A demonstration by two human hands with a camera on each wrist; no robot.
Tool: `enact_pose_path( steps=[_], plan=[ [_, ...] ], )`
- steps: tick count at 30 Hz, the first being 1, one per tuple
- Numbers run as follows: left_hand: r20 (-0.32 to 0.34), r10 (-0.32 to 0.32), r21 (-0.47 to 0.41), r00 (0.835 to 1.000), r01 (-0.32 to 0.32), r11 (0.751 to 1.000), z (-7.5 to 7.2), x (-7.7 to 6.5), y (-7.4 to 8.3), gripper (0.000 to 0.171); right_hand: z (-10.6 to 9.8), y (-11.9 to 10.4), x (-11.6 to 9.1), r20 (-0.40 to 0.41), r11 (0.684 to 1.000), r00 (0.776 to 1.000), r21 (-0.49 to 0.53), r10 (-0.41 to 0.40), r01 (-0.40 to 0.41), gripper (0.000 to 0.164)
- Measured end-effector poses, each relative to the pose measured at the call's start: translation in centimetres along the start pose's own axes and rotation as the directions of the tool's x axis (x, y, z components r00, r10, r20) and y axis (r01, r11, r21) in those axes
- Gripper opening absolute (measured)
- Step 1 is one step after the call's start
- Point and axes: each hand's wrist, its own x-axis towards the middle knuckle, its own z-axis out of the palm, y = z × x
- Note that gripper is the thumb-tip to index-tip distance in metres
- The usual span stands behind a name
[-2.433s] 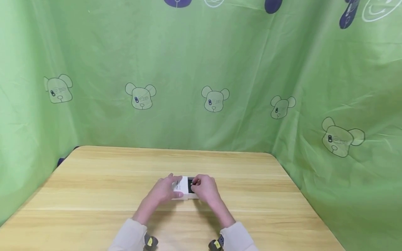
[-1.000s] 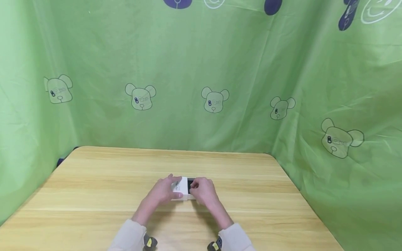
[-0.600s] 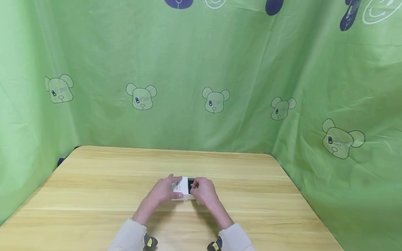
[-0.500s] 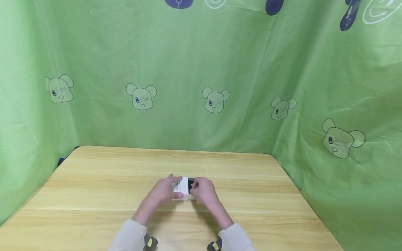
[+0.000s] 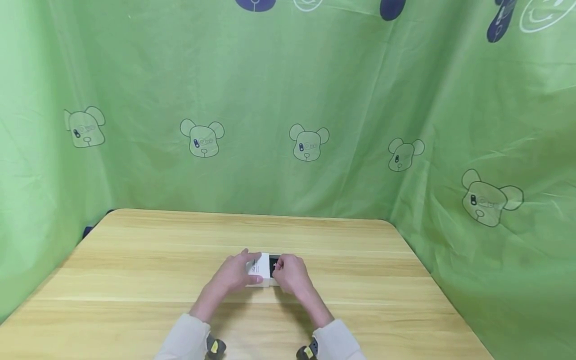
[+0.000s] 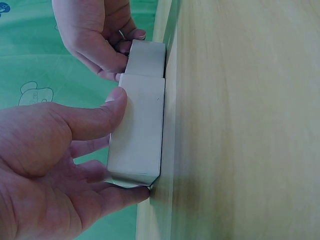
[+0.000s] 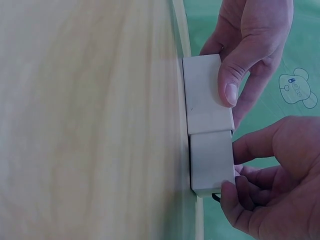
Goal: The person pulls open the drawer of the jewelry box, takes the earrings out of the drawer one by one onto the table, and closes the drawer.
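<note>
A small white box lies on the table in front of me, its inner tray (image 7: 212, 160) slid partway out of the sleeve (image 6: 140, 120) to the right. My left hand (image 5: 234, 272) grips the sleeve, with the thumb (image 6: 116, 102) on its near side. My right hand (image 5: 292, 272) curls its fingers round the protruding tray, thumb and forefinger close together over its open top. In that opening a black surface (image 5: 272, 267) with a small pale star-like mark shows. Beside the right fingers a short black loop (image 7: 216, 197) sticks out at the tray's end. The fingers hide the remaining contents.
The wooden table (image 5: 135, 270) stretches around both hands. Green cloth (image 5: 252, 175) printed with bear heads hangs behind it and along the sides. A dark device (image 5: 216, 347) sits at the left wrist, another device (image 5: 308, 351) at the right.
Since the oldest frame my right hand has shifted slightly left, toward the sleeve. Less of the tray shows. The left hand keeps its grip in place.
</note>
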Motion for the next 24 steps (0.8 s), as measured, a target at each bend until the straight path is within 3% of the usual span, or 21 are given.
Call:
enact_pose_path(
  steps=[7, 17, 24],
  plan=[
    [-0.001, -0.001, 0.009, 1.000, 0.001, 1.000, 0.2, 0.0, 0.0, 0.066, 0.1, 0.0, 0.1, 0.009, 0.999, 0.999, 0.011, 0.033, -0.033, 0.014],
    [-0.005, -0.004, 0.016, 1.000, 0.004, 1.000, 0.2, 0.2, -0.1, 0.068, -0.3, 0.0, 0.2, 0.003, 1.000, 1.000, -0.015, 0.003, -0.003, 0.010],
    [0.000, -0.010, -0.002, 1.000, 0.010, 1.000, 0.2, 0.0, 0.0, 0.069, -1.1, 0.1, 0.1, 0.031, 0.998, 0.999, 0.056, 0.027, -0.029, 0.008]
  ],
)
